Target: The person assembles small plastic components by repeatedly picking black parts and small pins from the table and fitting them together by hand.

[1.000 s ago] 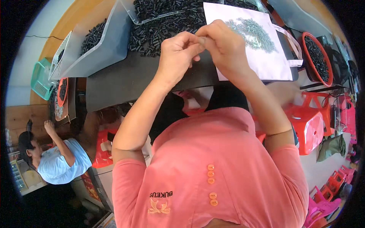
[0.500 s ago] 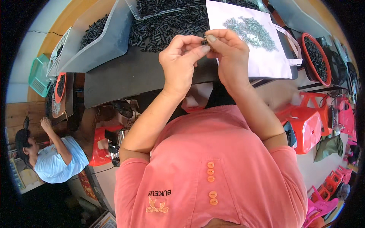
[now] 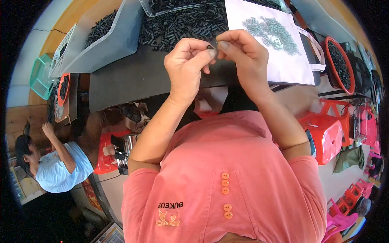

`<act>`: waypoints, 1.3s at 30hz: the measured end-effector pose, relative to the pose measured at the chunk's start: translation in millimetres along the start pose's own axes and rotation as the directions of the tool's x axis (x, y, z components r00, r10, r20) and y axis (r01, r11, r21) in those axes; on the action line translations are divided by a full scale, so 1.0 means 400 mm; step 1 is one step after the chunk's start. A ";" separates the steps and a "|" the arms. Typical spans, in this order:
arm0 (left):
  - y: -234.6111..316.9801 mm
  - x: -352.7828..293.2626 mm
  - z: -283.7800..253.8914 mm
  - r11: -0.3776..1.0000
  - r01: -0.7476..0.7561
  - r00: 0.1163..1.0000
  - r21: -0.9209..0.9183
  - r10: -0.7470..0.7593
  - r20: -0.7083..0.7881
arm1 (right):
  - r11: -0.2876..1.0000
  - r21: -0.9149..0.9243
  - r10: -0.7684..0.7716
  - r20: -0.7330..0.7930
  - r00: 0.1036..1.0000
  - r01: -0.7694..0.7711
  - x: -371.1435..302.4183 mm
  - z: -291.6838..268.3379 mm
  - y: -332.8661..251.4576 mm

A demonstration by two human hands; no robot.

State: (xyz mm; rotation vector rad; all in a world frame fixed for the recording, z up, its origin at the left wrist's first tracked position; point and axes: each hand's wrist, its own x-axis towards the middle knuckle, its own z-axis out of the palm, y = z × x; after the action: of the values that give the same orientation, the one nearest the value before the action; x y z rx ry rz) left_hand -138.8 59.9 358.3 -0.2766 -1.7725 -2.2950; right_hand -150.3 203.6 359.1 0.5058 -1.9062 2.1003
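Observation:
Over the near part of the dark table (image 3: 121,87), my left hand (image 3: 186,65) pinches a small black cylindrical piece (image 3: 210,47) between thumb and fingertips. Close beside it on the right, my right hand (image 3: 249,60) is closed in a pinch; a tiny bit shows at its fingertips, too small to name. A narrow gap separates the two hands. Beyond them lies a spread of loose black cylindrical pieces (image 3: 182,28). To the right, a white cloth bag (image 3: 243,8) lies flat under a heap of small slender silvery-green pieces (image 3: 273,34).
A translucent bin (image 3: 97,52) of black pieces stands at the left, near a green basket (image 3: 40,81). A red-rimmed basin (image 3: 352,87) of black pieces is at the right, above red stools (image 3: 324,133). Another person (image 3: 60,166) in light blue sits at far left.
My hands have drawn slightly apart from where their fingertips met. The black piece stays in my left hand.

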 end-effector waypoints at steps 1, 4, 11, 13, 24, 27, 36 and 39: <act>0.000 0.001 -0.002 1.000 0.001 1.000 -0.001 -0.001 -0.002 | 1.000 -0.001 0.002 0.002 1.000 -0.002 0.003 -0.002 -0.002; 0.001 0.001 -0.004 0.997 0.076 0.997 -0.029 -0.076 0.011 | 0.993 -0.113 -0.032 0.082 0.996 0.041 0.006 -0.002 -0.003; 0.001 -0.011 -0.008 0.985 0.155 0.988 -0.076 -0.155 -0.005 | 0.955 -0.270 -0.101 0.098 0.990 0.124 0.001 0.006 0.008; 0.002 -0.011 -0.014 0.986 0.158 0.987 -0.051 -0.158 -0.005 | 0.936 -0.305 -0.147 0.116 0.982 0.176 0.009 0.000 0.009; 0.000 -0.015 -0.038 0.953 0.296 0.952 0.056 -0.300 0.064 | 0.648 -0.571 -0.244 0.471 0.848 0.504 0.045 -0.025 -0.024; 0.007 -0.009 -0.040 0.941 0.336 0.941 -0.046 -0.332 0.068 | 0.641 -0.531 -0.358 0.432 0.828 0.554 0.032 -0.012 -0.010; -0.001 -0.012 -0.076 0.931 0.360 0.933 -0.065 -0.359 0.023 | 0.817 -0.482 -0.072 0.459 0.885 0.316 0.086 -0.014 -0.007; -0.003 -0.009 -0.091 0.950 0.314 0.946 0.008 -0.313 0.082 | 0.560 -0.565 -0.283 0.557 0.781 0.606 0.206 -0.011 0.036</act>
State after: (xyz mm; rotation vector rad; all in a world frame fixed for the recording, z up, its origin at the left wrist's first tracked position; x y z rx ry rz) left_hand -136.3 25.3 347.0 -0.0949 -1.9761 -2.5346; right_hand -231.3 202.9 380.7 1.1480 -2.2758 0.8095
